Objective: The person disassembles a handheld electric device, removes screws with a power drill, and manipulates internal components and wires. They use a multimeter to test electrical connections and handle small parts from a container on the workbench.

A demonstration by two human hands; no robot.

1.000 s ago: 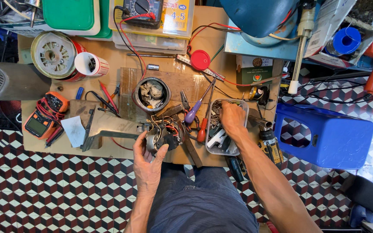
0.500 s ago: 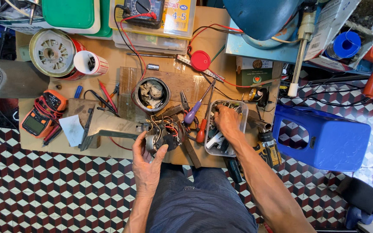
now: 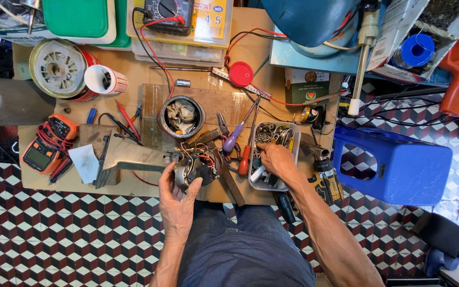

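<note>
**Crowded bench, a wired motor at the near edge**

At the far left, an orange multimeter (image 3: 46,149) is sitting close to the workboard's (image 3: 251,53) left edge, its leads looping loose; a sweep of the forearm could be dragging it off. The left hand (image 3: 176,199) is grasping the small motor assembly (image 3: 195,169) right at the near edge, fingers curled under it, thumb on its side. Its red and black wires are fanning upward, and they could be snagging on the metal bracket (image 3: 128,157) just beside it or on the screwdrivers (image 3: 237,139) to the right. The right hand (image 3: 274,159) is reaching into the clear parts tray (image 3: 293,138), fingers bent down among the small pieces; whether it is pinching anything I cannot tell. The tray is lying near the board's front edge, so a hard pull could be tipping it. Open room is looking scarce; the only bare strip is lying behind the grey cup (image 3: 181,116).
</note>
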